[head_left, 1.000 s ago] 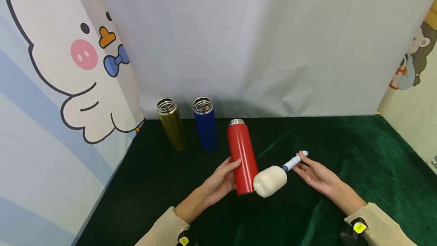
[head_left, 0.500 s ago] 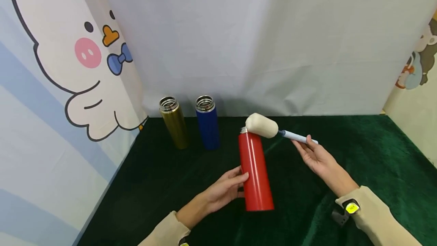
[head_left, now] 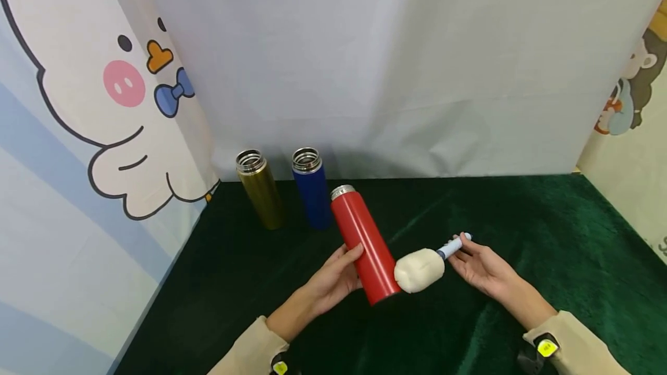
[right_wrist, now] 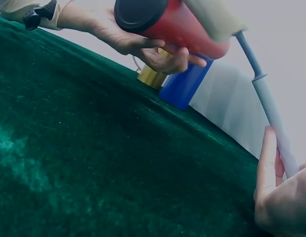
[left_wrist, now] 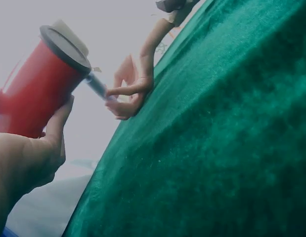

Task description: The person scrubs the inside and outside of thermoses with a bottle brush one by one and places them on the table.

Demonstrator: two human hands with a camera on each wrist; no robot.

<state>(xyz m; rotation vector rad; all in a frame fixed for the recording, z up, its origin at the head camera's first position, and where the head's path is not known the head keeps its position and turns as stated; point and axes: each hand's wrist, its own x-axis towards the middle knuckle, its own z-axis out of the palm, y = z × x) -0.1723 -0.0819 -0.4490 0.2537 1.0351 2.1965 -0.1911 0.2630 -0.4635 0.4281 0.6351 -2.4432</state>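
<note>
My left hand (head_left: 333, 282) grips a red bottle (head_left: 365, 242) around its lower half and holds it up off the cloth. The bottle leans to the left, its bare metal neck at the top. In the left wrist view its dark-rimmed base (left_wrist: 68, 48) faces the camera. My right hand (head_left: 487, 271) pinches the pale blue handle (head_left: 454, 246) of a bottle brush. The brush's cream sponge head (head_left: 419, 271) lies against the bottle's lower right side in the head view. In the right wrist view the handle (right_wrist: 271, 106) runs up from the fingers to the sponge head (right_wrist: 214, 17).
A gold bottle (head_left: 262, 192) and a blue bottle (head_left: 312, 192) stand uncapped at the back left. Dark green cloth (head_left: 521, 219) covers the table. Behind it hangs a pale grey curtain (head_left: 391, 74), and a cartoon-printed panel (head_left: 78, 190) rises on the left.
The sponge head has swung from the bottle's neck down to its lower right side. The bottle has shifted left and tilts more to the left. Both hands keep their holds.
</note>
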